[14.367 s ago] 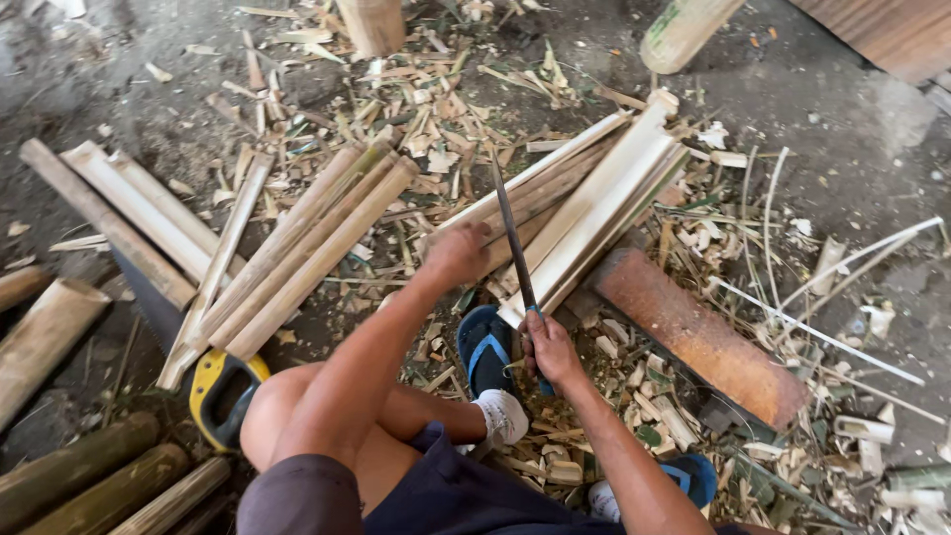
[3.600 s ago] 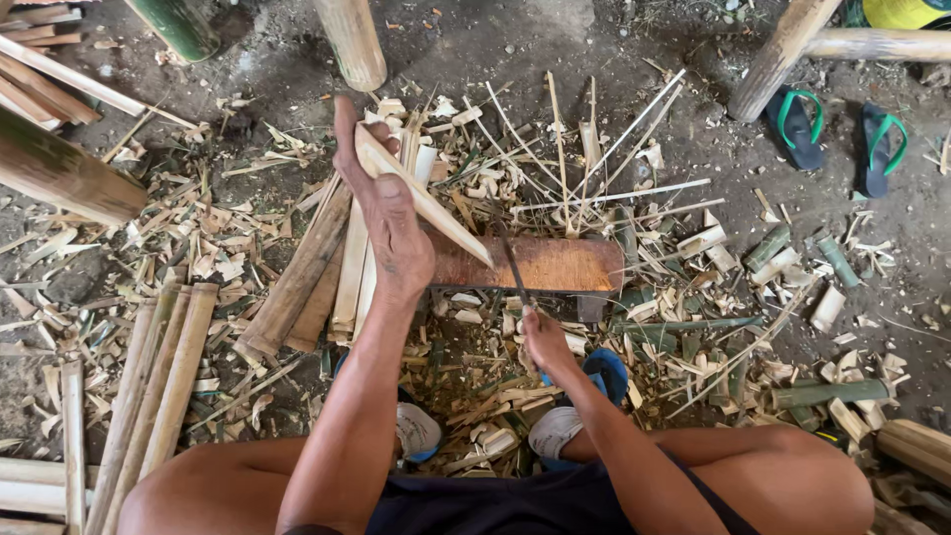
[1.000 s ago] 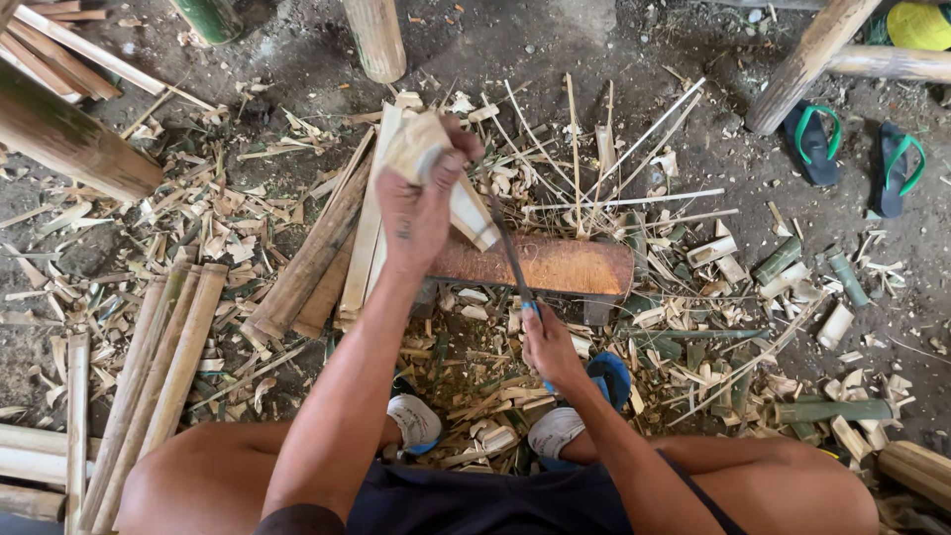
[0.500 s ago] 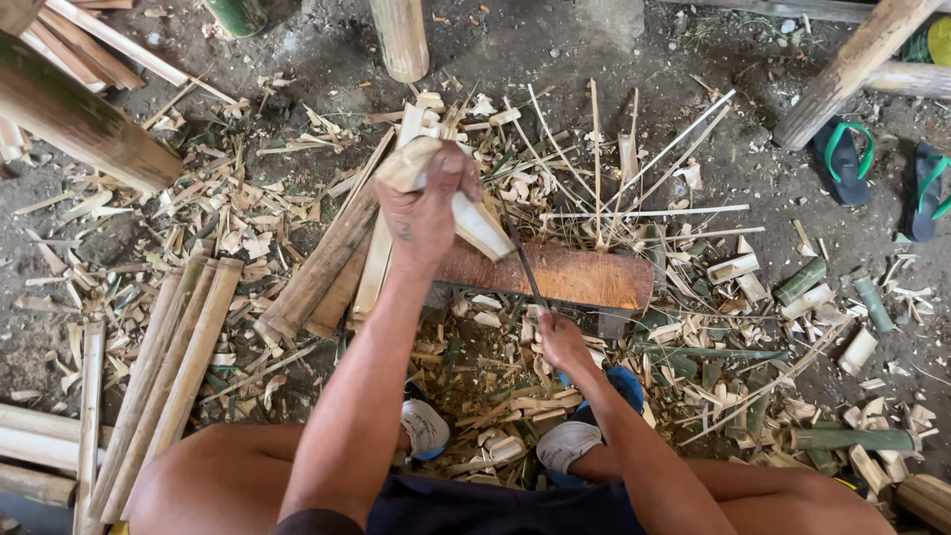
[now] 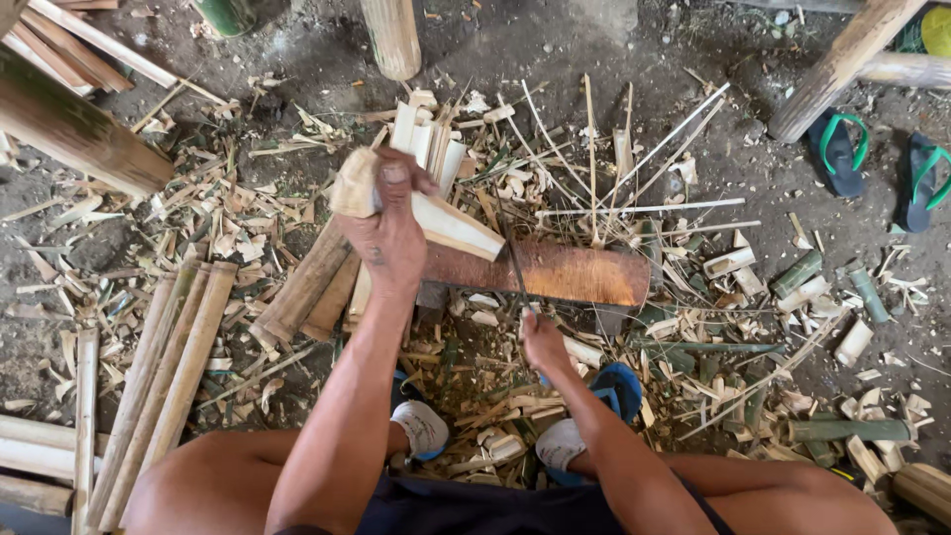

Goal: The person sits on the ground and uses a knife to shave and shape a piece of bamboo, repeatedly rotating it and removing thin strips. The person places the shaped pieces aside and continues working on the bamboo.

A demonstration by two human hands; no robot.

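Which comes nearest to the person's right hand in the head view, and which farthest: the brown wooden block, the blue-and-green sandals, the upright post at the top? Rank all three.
From the right hand:
1. Brown wooden block, just above the hand, lying flat across the litter.
2. Upright post, top centre, up and to the left.
3. Blue-and-green sandals, far upper right, on bare ground.

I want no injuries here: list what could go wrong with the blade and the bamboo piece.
1. The left hand grips the bamboo slat right beside the knife in the right hand; a slip could cut the fingers.
2. The slat rests on a wooden block amid loose bamboo scraps, so it might shift.
3. Bare knees sit close below the blade.
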